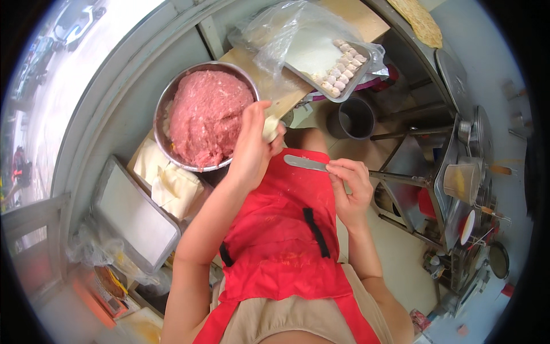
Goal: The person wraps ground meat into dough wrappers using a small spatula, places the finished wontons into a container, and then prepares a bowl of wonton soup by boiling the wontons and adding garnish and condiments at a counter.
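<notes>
My left hand (258, 133) is beside the right rim of a steel bowl (160, 142), its fingers closed around a small pale piece of dough (270, 128). A large mound of pink minced meat (210, 112) fills the bowl. In my right hand (351, 182) is a flat metal spatula (305, 163), its rounded blade pointing left over my red apron (283, 223). Stacks of pale dough wrappers (176, 189) lie below the bowl. Beyond my hands, a metal tray (311, 56) carries rows of small filled dumplings (341, 71).
Clear plastic film (275, 30) drapes the far tray, which stands on a wooden board (281, 103). Another tray (133, 219) lies at left. A dark bucket (351, 118) stands on the floor. Metal shelving (429, 185) with pans and utensils lines the right.
</notes>
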The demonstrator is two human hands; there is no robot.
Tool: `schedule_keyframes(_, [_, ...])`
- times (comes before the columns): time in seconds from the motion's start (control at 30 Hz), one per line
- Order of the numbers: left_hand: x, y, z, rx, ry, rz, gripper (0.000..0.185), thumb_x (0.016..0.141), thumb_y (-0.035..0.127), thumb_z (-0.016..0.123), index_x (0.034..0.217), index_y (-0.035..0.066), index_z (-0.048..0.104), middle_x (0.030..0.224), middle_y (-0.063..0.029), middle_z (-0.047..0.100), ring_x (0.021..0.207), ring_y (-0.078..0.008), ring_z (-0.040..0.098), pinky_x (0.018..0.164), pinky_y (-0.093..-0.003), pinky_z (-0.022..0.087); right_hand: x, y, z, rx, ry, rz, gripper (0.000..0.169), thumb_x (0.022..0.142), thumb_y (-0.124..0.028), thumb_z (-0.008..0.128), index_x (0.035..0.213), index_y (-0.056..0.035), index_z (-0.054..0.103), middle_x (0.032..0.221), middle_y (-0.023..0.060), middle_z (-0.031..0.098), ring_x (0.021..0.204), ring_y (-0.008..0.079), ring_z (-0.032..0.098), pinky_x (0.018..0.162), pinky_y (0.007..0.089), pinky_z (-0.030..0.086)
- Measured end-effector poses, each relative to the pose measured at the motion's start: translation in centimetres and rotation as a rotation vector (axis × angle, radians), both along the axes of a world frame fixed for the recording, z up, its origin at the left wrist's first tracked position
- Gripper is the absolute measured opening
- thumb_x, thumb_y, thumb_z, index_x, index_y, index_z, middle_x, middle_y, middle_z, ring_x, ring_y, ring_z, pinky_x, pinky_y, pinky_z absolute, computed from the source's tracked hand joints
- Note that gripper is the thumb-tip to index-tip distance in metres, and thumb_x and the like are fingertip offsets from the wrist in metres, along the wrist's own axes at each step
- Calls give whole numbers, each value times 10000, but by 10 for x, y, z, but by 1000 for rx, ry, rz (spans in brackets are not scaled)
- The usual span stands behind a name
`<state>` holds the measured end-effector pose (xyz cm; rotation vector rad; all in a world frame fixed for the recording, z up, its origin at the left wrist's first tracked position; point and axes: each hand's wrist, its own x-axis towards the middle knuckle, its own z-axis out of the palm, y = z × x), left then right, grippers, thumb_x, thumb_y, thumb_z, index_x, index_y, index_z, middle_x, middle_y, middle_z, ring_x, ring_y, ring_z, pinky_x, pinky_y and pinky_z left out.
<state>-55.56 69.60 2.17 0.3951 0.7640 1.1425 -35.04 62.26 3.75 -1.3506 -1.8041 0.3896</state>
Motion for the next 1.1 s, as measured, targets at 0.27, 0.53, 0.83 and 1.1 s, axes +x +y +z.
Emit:
schedule_keyframes(0.27, [90, 149, -17, 333, 599, -291, 397, 862, 95, 556, 1239, 5, 468, 980, -149, 630, 856, -219, 618, 775, -349, 488, 21, -14, 0, -48, 62, -147, 132, 804, -21, 681, 922, -78, 698, 936, 66, 677, 854, 236, 614, 778, 324, 430])
schedule_keyframes(0.53, [130, 208, -58, 641, 1731, -414, 435, 860, 346, 589, 1152, 24, 601, 1026, -209, 640, 972, -321, 625, 824, -451, 491, 36, -13, -9, -86, 74, -195, 128, 805, -35, 682, 926, -72, 699, 936, 84, 674, 868, 255, 616, 760, 329, 439])
schedule_keyframes(0.83, [89, 161, -7, 1189, 1875, 57, 265, 808, 216, 666, 1060, 136, 675, 1122, -106, 579, 1038, -294, 562, 861, -415, 464, 66, 51, -29, -400, 725, -273, 305, 886, -65, 656, 1179, -24, 582, 913, -48, 565, 811, 25, 485, 698, 186, 393])
schedule_keyframes(1.1, [38, 131, 13, 668, 2090, -46, 583, 798, 27, 568, 1357, 101, 425, 1066, -184, 552, 922, -322, 601, 776, -400, 492, 55, 177, -30, -577, 1043, -49, 330, 990, -271, 505, 1239, -63, 563, 940, 42, 658, 462, 6, 303, 407, 183, 214])
